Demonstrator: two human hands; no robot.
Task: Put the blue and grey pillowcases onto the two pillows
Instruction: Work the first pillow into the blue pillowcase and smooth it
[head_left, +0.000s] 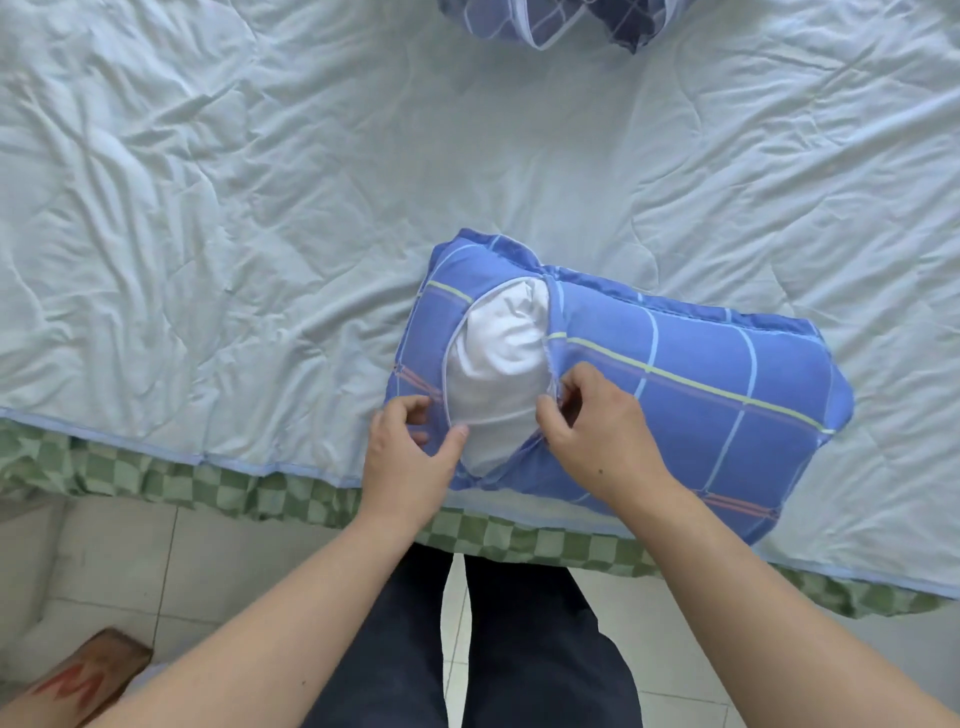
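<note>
Head view, left hand (408, 457) and right hand (597, 421) pinching blue pillowcase (701, 384) opening, white pillow (493, 364) bulging out, pale quilt (260, 208) beneath

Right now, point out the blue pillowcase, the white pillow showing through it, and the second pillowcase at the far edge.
blue pillowcase (691, 379): head view, checked top face.
white pillow (498, 358): head view, bare fabric in the opening.
second pillowcase (561, 21): head view, darker checked fabric at top edge.

both bare forearms reach forward from the bottom of the view, converging slightly. the left hand (410, 457) has its fingers curled and its thumb pinching inward. the right hand (597, 431) sits just beside it, knuckles up, fingers and thumb curled in a pinch.
</note>
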